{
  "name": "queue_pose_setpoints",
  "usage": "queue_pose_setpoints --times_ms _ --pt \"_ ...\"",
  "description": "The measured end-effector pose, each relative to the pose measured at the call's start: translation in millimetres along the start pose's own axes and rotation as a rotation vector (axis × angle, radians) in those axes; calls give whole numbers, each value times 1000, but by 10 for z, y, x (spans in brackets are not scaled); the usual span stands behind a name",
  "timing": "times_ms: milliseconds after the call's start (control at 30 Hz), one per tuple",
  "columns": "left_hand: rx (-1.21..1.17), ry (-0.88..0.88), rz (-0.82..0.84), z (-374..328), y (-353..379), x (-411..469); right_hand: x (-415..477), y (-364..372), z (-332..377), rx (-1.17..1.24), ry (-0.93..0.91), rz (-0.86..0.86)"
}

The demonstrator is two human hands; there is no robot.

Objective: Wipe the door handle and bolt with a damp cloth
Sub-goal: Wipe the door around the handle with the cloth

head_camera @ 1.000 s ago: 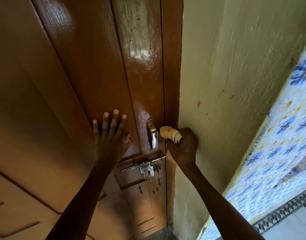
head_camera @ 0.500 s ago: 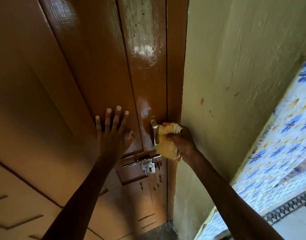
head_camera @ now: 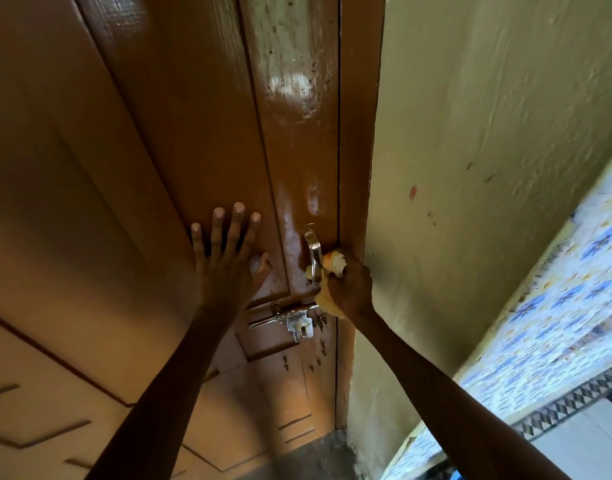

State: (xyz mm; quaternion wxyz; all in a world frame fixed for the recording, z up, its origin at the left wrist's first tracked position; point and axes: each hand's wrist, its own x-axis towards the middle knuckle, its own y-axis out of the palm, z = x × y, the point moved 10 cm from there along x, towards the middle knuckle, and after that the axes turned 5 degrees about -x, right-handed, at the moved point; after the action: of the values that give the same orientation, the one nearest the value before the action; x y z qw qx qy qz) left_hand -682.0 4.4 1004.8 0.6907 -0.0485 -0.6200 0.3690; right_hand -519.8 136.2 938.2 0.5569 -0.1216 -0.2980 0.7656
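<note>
A metal door handle [head_camera: 312, 249] stands upright near the right edge of the brown wooden door [head_camera: 200, 133]. My right hand [head_camera: 349, 289] grips a yellow cloth [head_camera: 334, 263] and presses it against the lower part of the handle. Part of the cloth hangs below my fist. Just under the handle sits a metal sliding bolt [head_camera: 290, 317] with its plate, uncovered. My left hand [head_camera: 228, 265] lies flat on the door, fingers spread, to the left of the handle.
The brown door frame [head_camera: 356, 133] runs along the door's right edge, with a pale green plastered wall [head_camera: 470, 168] beyond it. Blue flowered wall tiles [head_camera: 557, 323] and a patterned border are at the lower right.
My right hand moved the cloth from beside the frame onto the handle and now holds it bunched against the handle's lower half. The left hand stayed flat on the door.
</note>
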Motion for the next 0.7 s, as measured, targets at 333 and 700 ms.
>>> queue_pose_setpoints --times_ms 333,700 --pt "4 6 -6 1 4 4 95 33 -18 287 -25 39" --pt "21 3 3 3 28 1 279 -314 130 417 36 -185"
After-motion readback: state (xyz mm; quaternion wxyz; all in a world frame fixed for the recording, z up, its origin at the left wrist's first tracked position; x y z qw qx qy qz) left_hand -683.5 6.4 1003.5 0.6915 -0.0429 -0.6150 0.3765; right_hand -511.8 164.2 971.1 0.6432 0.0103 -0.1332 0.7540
